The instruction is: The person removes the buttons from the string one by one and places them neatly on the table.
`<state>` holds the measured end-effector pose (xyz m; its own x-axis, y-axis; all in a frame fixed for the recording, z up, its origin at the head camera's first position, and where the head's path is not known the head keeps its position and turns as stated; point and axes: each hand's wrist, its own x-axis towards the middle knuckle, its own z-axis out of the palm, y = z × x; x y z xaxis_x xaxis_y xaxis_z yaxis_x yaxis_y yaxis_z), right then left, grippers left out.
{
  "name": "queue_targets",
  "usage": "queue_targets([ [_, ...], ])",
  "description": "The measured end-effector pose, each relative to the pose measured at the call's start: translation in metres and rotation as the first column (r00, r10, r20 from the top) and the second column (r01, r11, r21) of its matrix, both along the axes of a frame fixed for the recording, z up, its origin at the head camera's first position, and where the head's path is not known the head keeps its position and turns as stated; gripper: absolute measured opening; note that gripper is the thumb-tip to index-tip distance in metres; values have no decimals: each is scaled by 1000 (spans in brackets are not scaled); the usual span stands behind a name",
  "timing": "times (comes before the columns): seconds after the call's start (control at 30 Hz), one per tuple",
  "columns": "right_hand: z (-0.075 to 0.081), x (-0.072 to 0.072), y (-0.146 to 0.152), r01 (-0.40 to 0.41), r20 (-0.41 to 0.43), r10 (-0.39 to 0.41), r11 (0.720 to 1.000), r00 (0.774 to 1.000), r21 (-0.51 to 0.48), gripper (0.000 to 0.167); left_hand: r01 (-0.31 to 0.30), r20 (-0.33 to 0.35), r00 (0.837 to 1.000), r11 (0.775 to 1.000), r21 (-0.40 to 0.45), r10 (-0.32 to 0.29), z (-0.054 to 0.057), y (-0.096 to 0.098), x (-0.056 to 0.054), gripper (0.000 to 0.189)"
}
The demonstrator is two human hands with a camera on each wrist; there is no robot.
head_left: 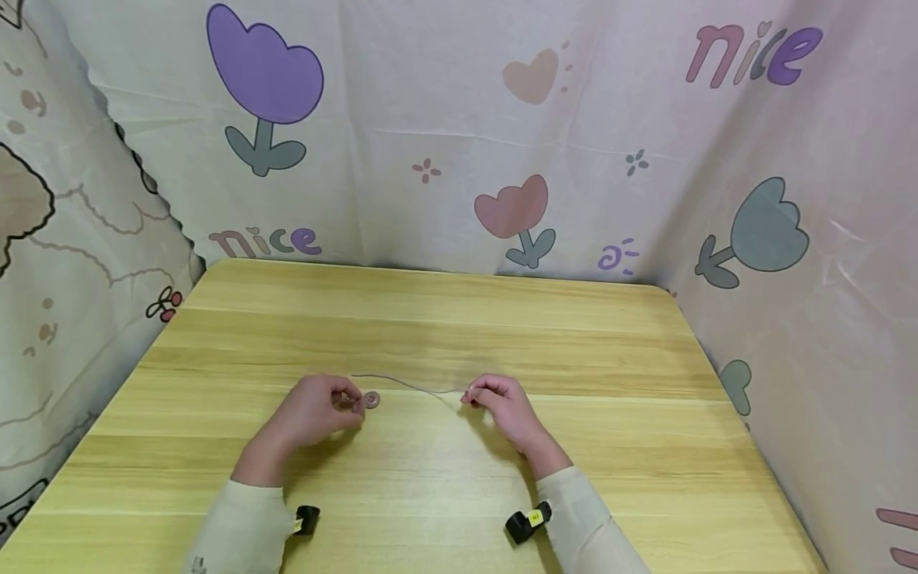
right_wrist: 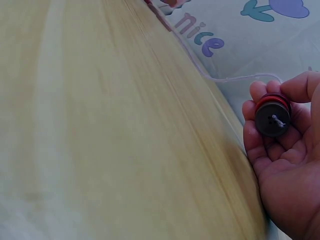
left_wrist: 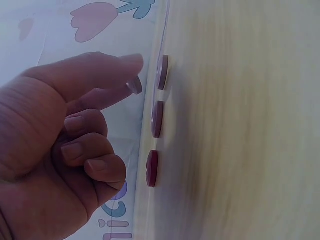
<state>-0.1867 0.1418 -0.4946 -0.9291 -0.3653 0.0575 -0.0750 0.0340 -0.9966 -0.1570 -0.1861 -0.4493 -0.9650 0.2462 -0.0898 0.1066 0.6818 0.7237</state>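
Several buttons lie in a short row on the table. The outermost button (head_left: 371, 399) is beside the fingertips of my left hand (head_left: 311, 410); in the left wrist view a dark red button (left_wrist: 152, 168) is closest to the bottom edge. My left thumb and index finger hover just over the row, the other fingers curled. I see no button clearly held there. My right hand (head_left: 502, 406) pinches a thin pale cord (head_left: 409, 384). Threaded on its knotted end is a stack of buttons, a dark one (right_wrist: 272, 120) in front of red ones, lying against my right fingers.
The wooden table (head_left: 459, 494) has its far edge against a printed cloth (head_left: 430, 88). From my right hand the cord stretches leftward, its loose end lying behind the row of buttons. A black wrist camera (head_left: 307, 520) is strapped by the left sleeve, another (head_left: 527, 522) by the right.
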Motion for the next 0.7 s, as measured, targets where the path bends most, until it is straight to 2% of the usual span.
queue_targets([
  [0.4, 0, 0, 0, 4, -7, -4, 1000, 1000, 12, 19, 49, -8, 999, 998, -50, -49, -5, 3, 2, 15],
  [0.57, 0, 0, 0, 0, -11, 0, 1000, 1000, 10, 18, 51, -2, 999, 994, -93, -51, -6, 6, 2, 14],
  [0.7, 0, 0, 0, 6, -1, -6, 1000, 1000, 14, 19, 57, 3, 998, 994, -96, -57, -7, 7, 2, 13],
])
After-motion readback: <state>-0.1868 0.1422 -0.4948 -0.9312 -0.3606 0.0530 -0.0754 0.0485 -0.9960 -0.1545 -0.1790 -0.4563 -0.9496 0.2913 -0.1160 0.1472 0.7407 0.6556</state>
